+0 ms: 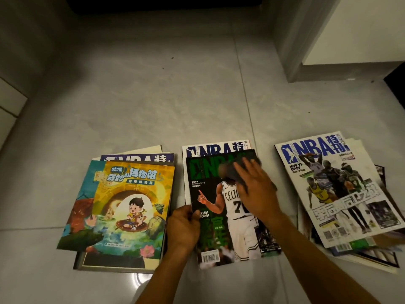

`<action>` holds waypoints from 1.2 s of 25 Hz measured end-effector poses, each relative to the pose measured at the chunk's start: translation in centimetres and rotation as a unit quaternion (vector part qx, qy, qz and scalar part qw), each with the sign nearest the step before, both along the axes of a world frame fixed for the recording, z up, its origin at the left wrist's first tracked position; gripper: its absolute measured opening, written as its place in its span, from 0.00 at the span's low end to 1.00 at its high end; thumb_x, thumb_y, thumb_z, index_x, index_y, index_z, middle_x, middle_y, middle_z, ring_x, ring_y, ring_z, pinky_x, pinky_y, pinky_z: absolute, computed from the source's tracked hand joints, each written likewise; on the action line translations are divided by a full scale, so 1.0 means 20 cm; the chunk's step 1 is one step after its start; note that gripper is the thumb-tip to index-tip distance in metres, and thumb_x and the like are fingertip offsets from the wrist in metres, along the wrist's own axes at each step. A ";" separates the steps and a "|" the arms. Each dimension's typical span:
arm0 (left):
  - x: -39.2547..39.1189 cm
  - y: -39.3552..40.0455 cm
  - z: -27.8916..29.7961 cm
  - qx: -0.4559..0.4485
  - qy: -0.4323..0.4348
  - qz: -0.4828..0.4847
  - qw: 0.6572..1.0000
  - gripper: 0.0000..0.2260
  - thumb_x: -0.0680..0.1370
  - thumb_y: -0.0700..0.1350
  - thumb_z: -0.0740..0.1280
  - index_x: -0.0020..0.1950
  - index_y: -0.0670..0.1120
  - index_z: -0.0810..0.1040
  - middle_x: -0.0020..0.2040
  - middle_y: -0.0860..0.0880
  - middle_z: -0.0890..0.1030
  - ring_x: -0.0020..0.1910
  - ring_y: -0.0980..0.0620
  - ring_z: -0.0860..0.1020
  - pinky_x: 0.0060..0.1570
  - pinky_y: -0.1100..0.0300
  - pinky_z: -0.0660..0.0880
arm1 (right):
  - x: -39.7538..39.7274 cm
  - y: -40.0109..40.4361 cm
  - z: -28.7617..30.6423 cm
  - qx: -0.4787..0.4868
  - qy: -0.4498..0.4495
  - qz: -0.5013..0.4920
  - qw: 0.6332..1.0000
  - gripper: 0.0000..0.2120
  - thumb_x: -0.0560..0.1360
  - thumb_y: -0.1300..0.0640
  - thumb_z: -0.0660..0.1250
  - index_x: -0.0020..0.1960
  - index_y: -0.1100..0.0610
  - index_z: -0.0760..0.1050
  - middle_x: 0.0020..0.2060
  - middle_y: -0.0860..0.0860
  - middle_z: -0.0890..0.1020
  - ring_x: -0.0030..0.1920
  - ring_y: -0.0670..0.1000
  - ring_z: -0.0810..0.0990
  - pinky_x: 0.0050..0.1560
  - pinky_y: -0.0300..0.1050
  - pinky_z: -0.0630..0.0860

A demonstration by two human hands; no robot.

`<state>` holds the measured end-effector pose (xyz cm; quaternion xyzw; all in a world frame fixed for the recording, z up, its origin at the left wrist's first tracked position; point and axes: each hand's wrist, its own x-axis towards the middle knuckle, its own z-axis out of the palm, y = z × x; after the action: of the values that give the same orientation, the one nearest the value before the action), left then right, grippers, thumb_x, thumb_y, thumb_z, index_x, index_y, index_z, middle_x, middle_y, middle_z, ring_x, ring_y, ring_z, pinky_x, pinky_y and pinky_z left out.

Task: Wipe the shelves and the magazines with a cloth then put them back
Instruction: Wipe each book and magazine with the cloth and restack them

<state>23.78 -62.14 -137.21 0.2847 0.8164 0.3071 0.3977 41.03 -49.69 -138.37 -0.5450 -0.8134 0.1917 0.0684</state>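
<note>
Right hand flat, fingers straight, pressing dark grey cloth on green glossy basketball magazine, centre stack, grey tiled floor. Left hand pinching magazine's 9 o'clock edge. Cartoon-cover stack at 9 o'clock; white basketball magazine stack at 3 o'clock.

This looks like a room in a home: the floor is laid with large pale grey glossy tiles with thin grout lines, and a ceiling light glints off them near the bottom edge. White cabinet fronts stand along the left edge of the floor, a white wall corner with a grey skirting rises at the far right, and a dark piece of furniture sits along the far edge. Spread on the tiles are household reading: a children's picture book atop one pile and basketball magazines in others.
</note>
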 end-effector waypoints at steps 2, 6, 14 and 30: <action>0.00 0.00 0.00 -0.003 0.004 0.004 1.000 0.05 0.78 0.43 0.67 0.46 0.45 0.82 0.44 0.46 0.85 0.43 0.48 0.83 0.47 0.49 0.80 | 0.09 -0.09 0.00 0.015 0.000 -0.045 0.999 0.27 0.78 0.47 0.54 0.76 0.47 0.57 0.76 0.53 0.58 0.76 0.54 0.49 0.73 0.63 0.57; 0.00 0.00 0.01 -0.020 0.000 -0.006 1.000 0.05 0.77 0.43 0.67 0.44 0.45 0.81 0.42 0.46 0.84 0.42 0.47 0.82 0.47 0.47 0.80 | -0.01 -0.60 -0.04 0.066 -0.013 0.072 0.995 0.28 0.76 0.39 0.55 0.74 0.45 0.60 0.74 0.50 0.64 0.74 0.54 0.58 0.71 0.58 0.62; 0.06 0.07 0.41 0.040 -0.158 0.036 0.986 0.08 0.79 0.41 0.65 0.43 0.38 0.79 0.43 0.45 0.83 0.43 0.48 0.81 0.37 0.59 0.77 | 0.22 -0.76 0.02 0.095 -0.011 0.006 0.995 0.31 0.69 0.36 0.58 0.68 0.50 0.68 0.62 0.51 0.77 0.62 0.54 0.75 0.65 0.54 0.70; 0.22 0.10 0.66 0.089 -0.240 0.019 0.966 0.06 0.79 0.40 0.64 0.46 0.44 0.80 0.42 0.46 0.84 0.37 0.49 0.81 0.34 0.59 0.75 | 0.84 -0.47 0.41 -0.088 0.460 -0.666 0.581 0.22 0.71 0.56 0.74 0.62 0.61 0.75 0.57 0.55 0.80 0.55 0.59 0.79 0.59 0.58 0.76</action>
<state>28.19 -60.16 -124.03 0.2213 0.6716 0.4454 0.5492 57.84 -59.12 -130.12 -0.7758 -0.0615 0.3881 0.4938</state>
